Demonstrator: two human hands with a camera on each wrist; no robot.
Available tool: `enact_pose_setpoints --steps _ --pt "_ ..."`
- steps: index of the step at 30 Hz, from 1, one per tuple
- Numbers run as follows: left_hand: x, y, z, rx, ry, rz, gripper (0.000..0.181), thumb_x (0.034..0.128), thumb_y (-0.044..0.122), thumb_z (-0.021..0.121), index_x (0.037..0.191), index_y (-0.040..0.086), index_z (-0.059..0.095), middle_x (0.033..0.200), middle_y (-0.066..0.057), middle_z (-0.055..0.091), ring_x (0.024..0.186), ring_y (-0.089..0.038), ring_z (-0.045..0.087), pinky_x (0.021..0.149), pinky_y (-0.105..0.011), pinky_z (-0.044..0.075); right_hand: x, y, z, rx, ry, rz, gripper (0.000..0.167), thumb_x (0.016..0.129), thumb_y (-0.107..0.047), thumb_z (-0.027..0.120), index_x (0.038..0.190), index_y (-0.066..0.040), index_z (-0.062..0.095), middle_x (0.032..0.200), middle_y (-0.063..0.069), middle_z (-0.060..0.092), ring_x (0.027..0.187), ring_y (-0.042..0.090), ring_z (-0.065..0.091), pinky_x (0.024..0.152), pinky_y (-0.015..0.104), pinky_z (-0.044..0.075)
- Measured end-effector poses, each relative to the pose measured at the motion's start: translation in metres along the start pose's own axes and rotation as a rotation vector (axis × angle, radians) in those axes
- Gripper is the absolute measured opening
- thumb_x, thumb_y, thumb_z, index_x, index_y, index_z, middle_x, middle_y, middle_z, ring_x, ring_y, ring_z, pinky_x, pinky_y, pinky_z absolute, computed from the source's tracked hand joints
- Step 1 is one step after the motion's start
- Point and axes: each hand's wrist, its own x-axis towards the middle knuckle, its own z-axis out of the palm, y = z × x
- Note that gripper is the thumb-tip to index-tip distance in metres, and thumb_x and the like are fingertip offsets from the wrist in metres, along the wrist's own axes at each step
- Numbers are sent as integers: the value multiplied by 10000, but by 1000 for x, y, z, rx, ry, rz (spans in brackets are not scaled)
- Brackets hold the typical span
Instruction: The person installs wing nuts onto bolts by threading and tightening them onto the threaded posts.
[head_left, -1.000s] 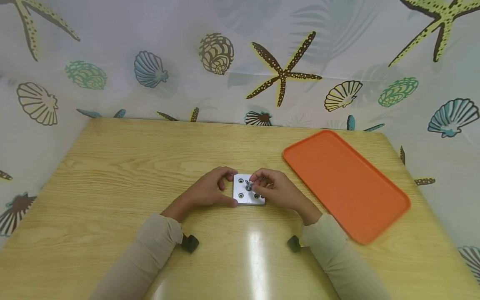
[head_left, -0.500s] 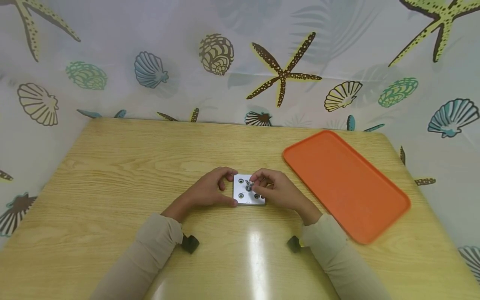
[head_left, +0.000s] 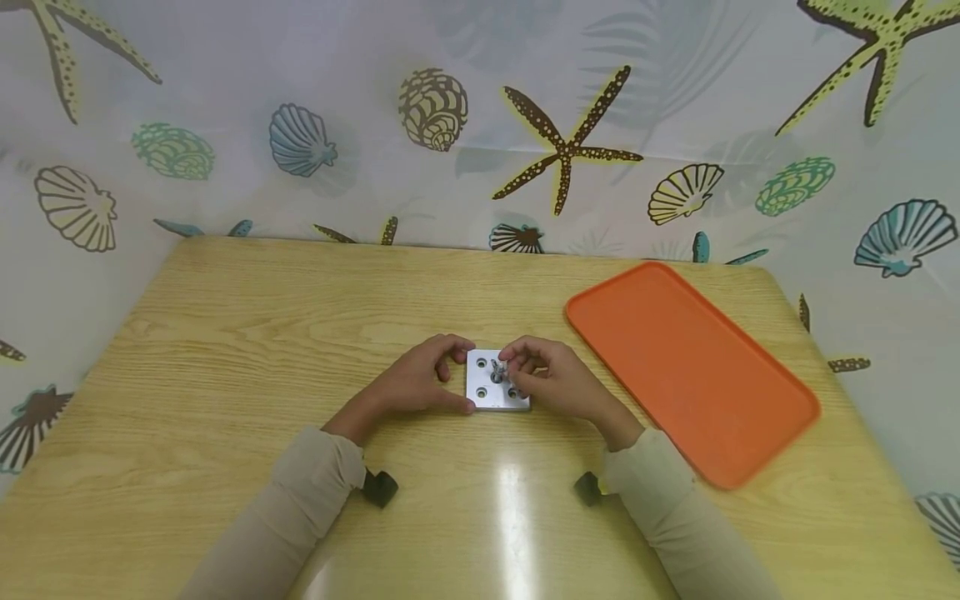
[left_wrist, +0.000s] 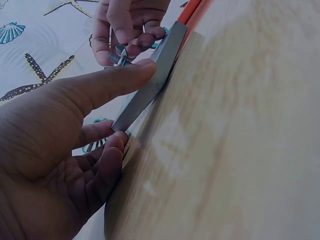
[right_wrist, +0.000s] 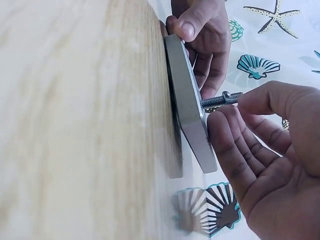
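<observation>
In the head view, the left hand [head_left: 420, 379] grips the side of a square metal plate [head_left: 487, 380] that lies on the wooden table [head_left: 300, 317], near the orange tray [head_left: 690, 367], while the right hand [head_left: 558, 379] pinches at a bolt [head_left: 497, 372] standing among the plate's holes. The left wrist view shows the left thumb on one edge of the plate and fingers at the opposite edge. In the right wrist view, the right thumb and curled fingers meet around the bolt's outer end.
</observation>
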Motion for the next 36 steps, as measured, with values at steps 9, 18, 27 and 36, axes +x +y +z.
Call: enact_pose_setpoints --steps 9,18,27,36 --pt "-1 1 -1 -13 2 4 820 720 282 909 1421 152 502 1220 -9 558 925 -178 481 807 -322 418 1 1 2 -1 -20 11 272 938 -34 625 1208 -24 653 894 125 653 717 131 615 625 230 524" --pt "-1 2 -1 -10 -1 6 826 722 278 908 1427 152 497 1222 -7 556 923 -179 476 805 -321 416 0 0 1 12 -37 1 270 941 -38 634 1209 -9 647 887 127 648 696 131 601 592 246 526" --pt "-2 3 -1 -7 0 15 836 715 292 912 1426 143 499 1221 -19 565 912 -172 482 796 -309 415 -1 -3 0 7 -2 13 235 934 -32 622 1163 15 647 889 169 675 715 144 629 623 251 549" --pt "-2 3 -1 -2 3 18 826 713 286 913 1418 150 505 1220 -12 566 908 -164 488 794 -309 420 0 -2 0 8 36 68 149 914 -10 606 1046 1 672 929 152 699 776 152 647 668 240 569"
